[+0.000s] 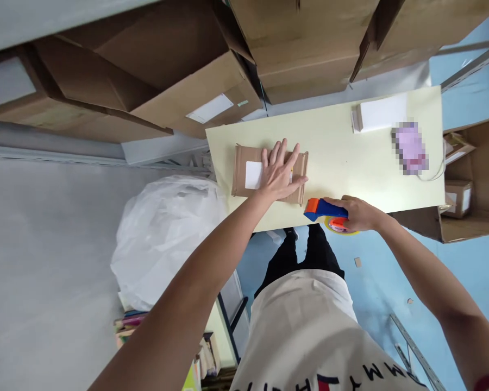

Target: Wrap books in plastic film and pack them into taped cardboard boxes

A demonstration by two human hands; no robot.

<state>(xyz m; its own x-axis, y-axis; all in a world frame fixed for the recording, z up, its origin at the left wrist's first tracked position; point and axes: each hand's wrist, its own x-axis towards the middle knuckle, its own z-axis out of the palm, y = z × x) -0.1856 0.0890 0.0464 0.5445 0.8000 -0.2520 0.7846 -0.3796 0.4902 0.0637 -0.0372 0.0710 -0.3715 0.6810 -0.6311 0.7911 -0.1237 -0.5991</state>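
A flat brown cardboard box [239, 168] with a white label lies on the pale table [342, 163]. My left hand [279, 174] rests on top of the box with its fingers spread, covering part of its right half. Just right of the box, at the table's front edge, my right hand [361, 213] is wrapped round a blue and orange tape dispenser [328, 209]. A roll of tape [339, 225] sits on the dispenser, partly behind the fingers. The dispenser's orange head points left toward the box and is apart from it.
Large open cartons [204, 92] line the shelf behind the table. A white box [383, 113] and a blurred-out purple item [410, 147] lie on the table's right. An open carton [476, 217] with small parcels stands at right. A white plastic bag [167, 233] bulges at left.
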